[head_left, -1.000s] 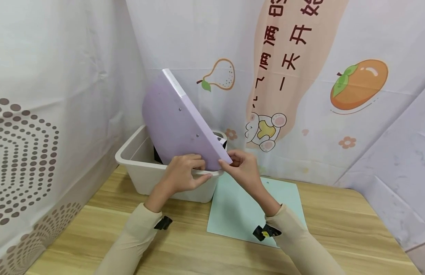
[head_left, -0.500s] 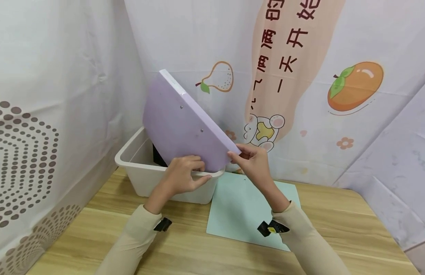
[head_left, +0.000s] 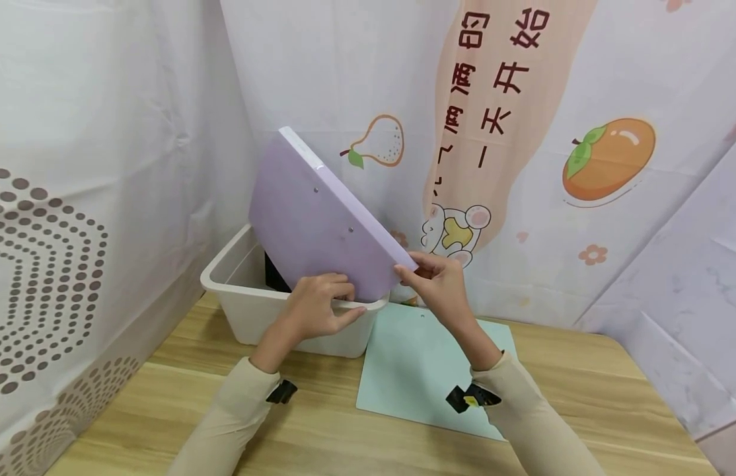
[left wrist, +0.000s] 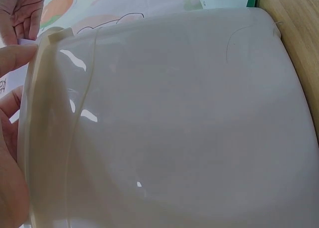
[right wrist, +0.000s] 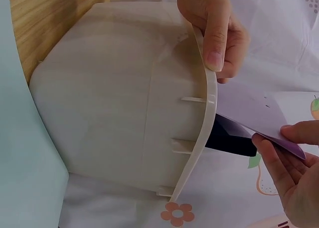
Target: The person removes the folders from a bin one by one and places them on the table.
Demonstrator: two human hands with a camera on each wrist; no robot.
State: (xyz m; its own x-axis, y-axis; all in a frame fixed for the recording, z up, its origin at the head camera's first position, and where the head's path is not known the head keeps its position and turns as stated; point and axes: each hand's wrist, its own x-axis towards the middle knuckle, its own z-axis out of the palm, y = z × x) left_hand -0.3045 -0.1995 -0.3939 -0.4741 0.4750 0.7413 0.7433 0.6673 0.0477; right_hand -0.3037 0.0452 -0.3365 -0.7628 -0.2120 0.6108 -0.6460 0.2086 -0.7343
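A lilac file folder (head_left: 326,218) leans tilted inside a white plastic bin (head_left: 237,297), its spine facing up and to the right. My right hand (head_left: 439,287) pinches the folder's lower right corner between thumb and fingers; the right wrist view also shows this hand (right wrist: 294,173) at the corner. My left hand (head_left: 317,304) grips the bin's front rim, thumb outside and fingers over the edge, close to the folder. The lower part of the folder is hidden in the bin. Beside it in the bin is a black object (right wrist: 229,140), mostly covered.
A pale green folder (head_left: 427,370) lies flat on the wooden table (head_left: 582,390), right of the bin and under my right forearm. A printed curtain (head_left: 522,218) hangs behind the table, and another (head_left: 106,165) hangs on the left.
The folder's lower right corner has risen slightly and moved right with my right hand, mostly in the first half second. My left hand has stayed on the bin's rim.
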